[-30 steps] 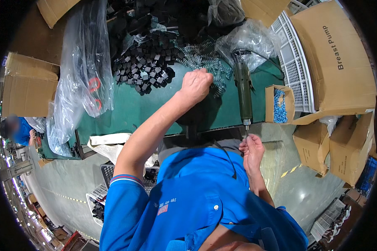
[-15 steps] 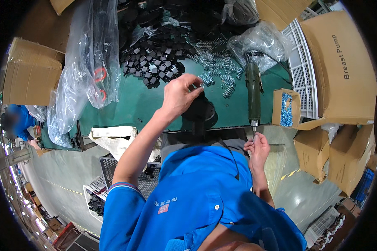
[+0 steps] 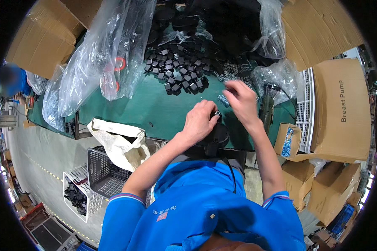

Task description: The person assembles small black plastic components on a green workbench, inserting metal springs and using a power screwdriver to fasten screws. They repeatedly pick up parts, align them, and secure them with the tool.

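Over the green table's near edge, my left hand [image 3: 200, 121] is closed, its fingertips pinching a small black piece with a shiny round end [image 3: 217, 113]. Just below those fingers is a black round-bodied part [image 3: 217, 136], partly covered by the hand. My right hand [image 3: 244, 104] is raised to the right with curled fingers; whatever lies in them is too small to make out. Metal coil springs [image 3: 224, 100] lie beside its thumb, and more spread behind it. A dark green power screwdriver [image 3: 266, 111] stands right of that hand, partly hidden by it.
Small black blocks [image 3: 176, 71] are heaped mid-table. Clear plastic bags [image 3: 92, 58] with red-handled scissors [image 3: 117, 75] lie left. At right are a small carton of blue-silver screws [image 3: 287, 142], a white crate [image 3: 308, 113] and a large carton [image 3: 341, 104]. A grey basket [image 3: 107, 171] stands below left.
My right hand has left the screwdriver's tip and come up over the table near the springs. My left hand has moved down toward the round black part. The view has shifted.
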{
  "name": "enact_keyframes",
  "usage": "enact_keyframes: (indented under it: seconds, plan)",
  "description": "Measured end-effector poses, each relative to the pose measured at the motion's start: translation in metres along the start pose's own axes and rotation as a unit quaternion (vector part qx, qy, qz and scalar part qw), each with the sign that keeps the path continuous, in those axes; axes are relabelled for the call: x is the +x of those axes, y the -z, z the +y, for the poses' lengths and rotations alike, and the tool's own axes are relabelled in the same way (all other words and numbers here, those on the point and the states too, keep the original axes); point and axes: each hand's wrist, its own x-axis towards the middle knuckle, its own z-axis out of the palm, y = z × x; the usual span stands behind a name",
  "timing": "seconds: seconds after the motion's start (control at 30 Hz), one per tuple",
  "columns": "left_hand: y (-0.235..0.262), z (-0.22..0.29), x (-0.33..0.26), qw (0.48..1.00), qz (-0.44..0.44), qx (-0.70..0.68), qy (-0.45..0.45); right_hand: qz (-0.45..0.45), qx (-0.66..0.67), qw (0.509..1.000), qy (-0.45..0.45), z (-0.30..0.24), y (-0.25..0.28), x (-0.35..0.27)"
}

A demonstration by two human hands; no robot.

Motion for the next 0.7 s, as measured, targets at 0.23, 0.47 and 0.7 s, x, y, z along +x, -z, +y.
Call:
enact_keyframes:
  seconds: [0.23, 0.47, 0.7]
  plan:
    - [0.006, 0.002, -0.005, 0.998, 0.040, -0.046, 0.011, -0.126, -0.150, 0.980, 0.017, 0.038, -0.063, 0.050]
    - [0.024, 0.003, 0.004, 0.914, 0.086, -0.367, 0.148, -0.161, -0.096, 0.978, 0.096, -0.018, -0.003, 0.000]
    - [0.019, 0.003, -0.019, 0.635, -0.109, -0.735, 0.213, -0.105, 0.149, 0.982, -0.038, -0.042, 0.018, -0.041]
